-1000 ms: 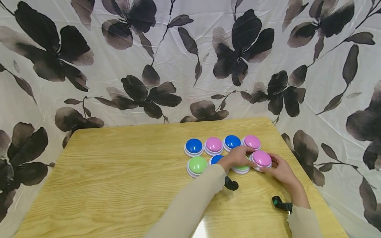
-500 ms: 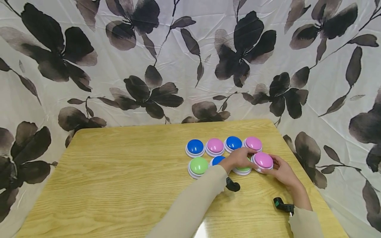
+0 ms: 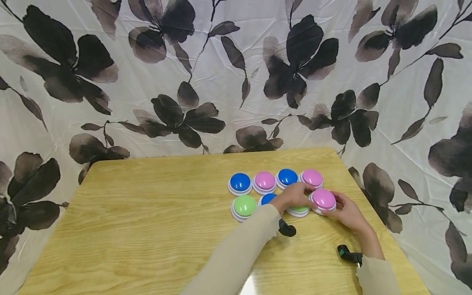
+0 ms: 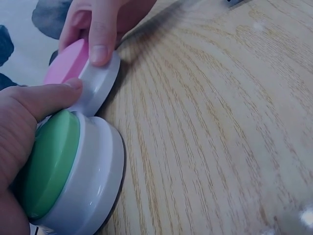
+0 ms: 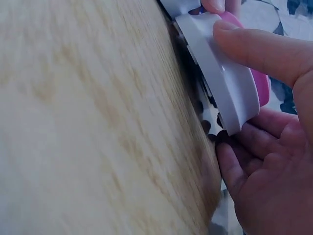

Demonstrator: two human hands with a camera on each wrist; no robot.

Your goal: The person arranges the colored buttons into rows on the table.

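A pink push button (image 3: pixel 323 199) with a white base is at the right end of the front row. My right hand (image 3: pixel 350 213) grips its right side, thumb (image 5: pixel 264 51) on the white rim and fingers around the far edge. From the left, my left hand (image 3: pixel 295 196) reaches over a green button (image 4: pixel 54 166) and holds the pink one's near side, thumb (image 4: pixel 51 100) against its rim. In the right wrist view the pink button's base stands slightly off the table, with dark feet showing beneath. The left hand partly hides the green button and a blue button (image 3: pixel 267 198).
Behind stand a blue button (image 3: pixel 240 182), a pink button (image 3: pixel 264 180), another blue button (image 3: pixel 287 176) and another pink button (image 3: pixel 312 177). A green button (image 3: pixel 245 205) begins the front row. The wooden table (image 3: pixel 140 213) meets a floral cloth (image 3: pixel 236 82) at the back.
The head view shifts slightly. Both hands stay at the pink push button, with hardly any movement visible.
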